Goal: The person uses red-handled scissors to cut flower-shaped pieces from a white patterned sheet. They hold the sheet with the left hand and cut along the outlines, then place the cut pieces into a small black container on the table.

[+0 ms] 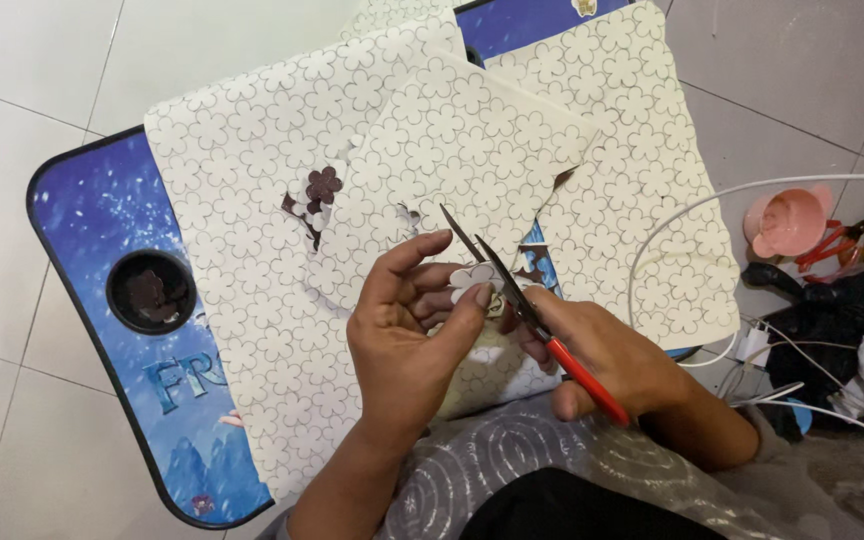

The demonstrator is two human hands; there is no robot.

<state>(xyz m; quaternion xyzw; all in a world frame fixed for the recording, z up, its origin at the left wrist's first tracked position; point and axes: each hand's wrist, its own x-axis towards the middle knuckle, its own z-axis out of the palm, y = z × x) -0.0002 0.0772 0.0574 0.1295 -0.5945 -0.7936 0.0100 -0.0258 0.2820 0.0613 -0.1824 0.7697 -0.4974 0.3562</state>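
Note:
My left hand (407,335) pinches a small cream flower-shaped cutout (475,281) between thumb and fingers. My right hand (602,360) grips red-handled scissors (522,305), whose open blades point up and left and meet the edge of the cutout. Under both hands lie several cream sheets (252,180) printed with flower outlines. A few outlines are cut away, and a brown flower shape (324,186) shows through one hole.
The sheets cover a blue lap table (92,230) with a round black cup hole (151,291). To the right on the tiled floor are a pink bowl (787,222), white cables (692,215), dark cloth and another pair of red scissors (832,245).

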